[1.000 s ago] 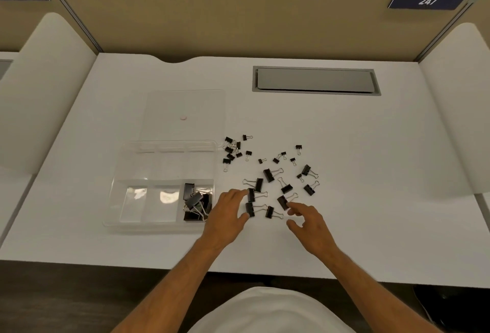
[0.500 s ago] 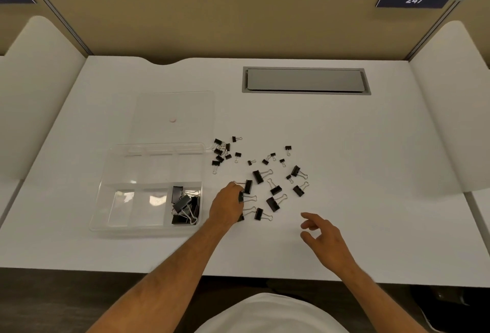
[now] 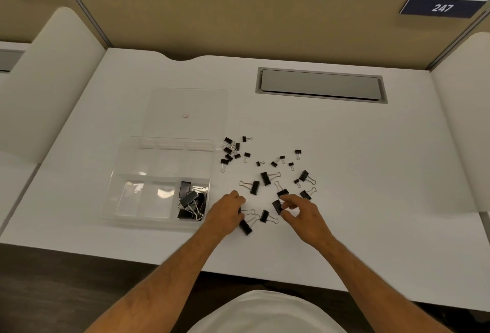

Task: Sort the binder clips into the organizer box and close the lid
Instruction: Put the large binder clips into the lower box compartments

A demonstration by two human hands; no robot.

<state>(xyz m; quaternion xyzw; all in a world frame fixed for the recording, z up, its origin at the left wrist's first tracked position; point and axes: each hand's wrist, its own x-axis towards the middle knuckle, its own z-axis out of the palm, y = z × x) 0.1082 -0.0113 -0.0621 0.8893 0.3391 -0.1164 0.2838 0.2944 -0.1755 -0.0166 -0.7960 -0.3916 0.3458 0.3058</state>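
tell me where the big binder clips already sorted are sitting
In the head view, the large binder clips are piled in the near right compartment of the clear organizer box, left of the left hand.

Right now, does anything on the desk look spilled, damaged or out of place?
Nothing looks damaged. Loose binder clips lie scattered on the desk right of the organizer box, unsorted. Its lid lies open; only the near-right compartment holds clips.

Black metal binder clips (image 3: 266, 178) with silver wire handles are lying on the plain white desk (image 3: 371, 163), beside the clear plastic organizer box (image 3: 159, 173).
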